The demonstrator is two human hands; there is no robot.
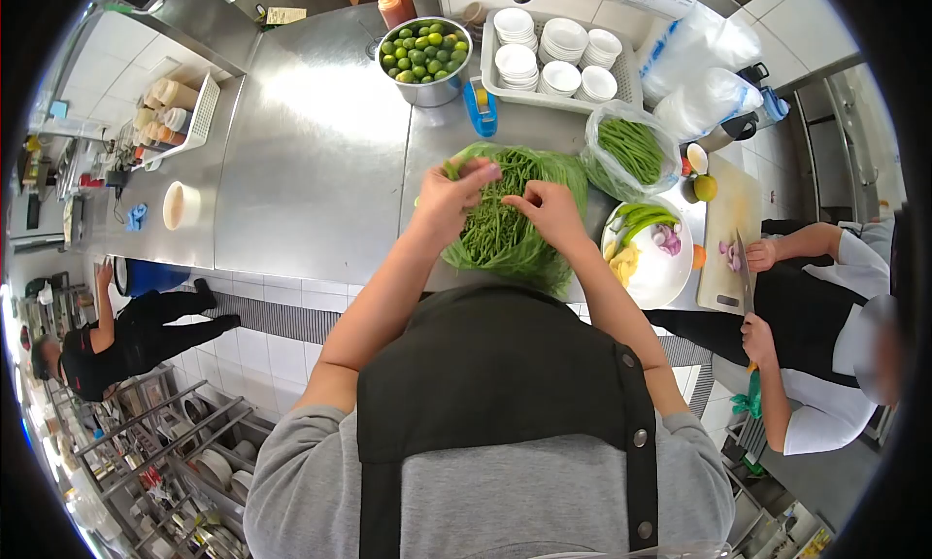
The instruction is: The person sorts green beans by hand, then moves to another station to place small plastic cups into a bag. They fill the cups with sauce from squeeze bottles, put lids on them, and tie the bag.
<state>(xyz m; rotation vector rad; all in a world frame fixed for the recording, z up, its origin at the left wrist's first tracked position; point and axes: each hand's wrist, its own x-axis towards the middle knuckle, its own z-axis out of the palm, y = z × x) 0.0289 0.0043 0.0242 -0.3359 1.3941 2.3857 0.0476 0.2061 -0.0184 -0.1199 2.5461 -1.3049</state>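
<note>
A green plastic bag (568, 175) lies open on the steel counter in front of me, with a heap of thin green beans (495, 234) inside. Over the bag's left side, my left hand (454, 198) is closed, with a bit of green bean (450, 171) showing at its fingers. My right hand (548, 214) hovers above the beans on the right, thumb and fingers drawn together. What it pinches, if anything, is too small to make out. Beyond it stands a see-through bag of longer green beans (631, 149).
At right, a white plate (670, 279) carries green chillies, shallots and a yellow piece. Beside it, a co-worker (811, 306) holds a knife (746, 272) over a cutting board (733, 195). Behind are a pot of limes (432, 93), a blue tape dispenser (481, 112) and a bowl crate (573, 101).
</note>
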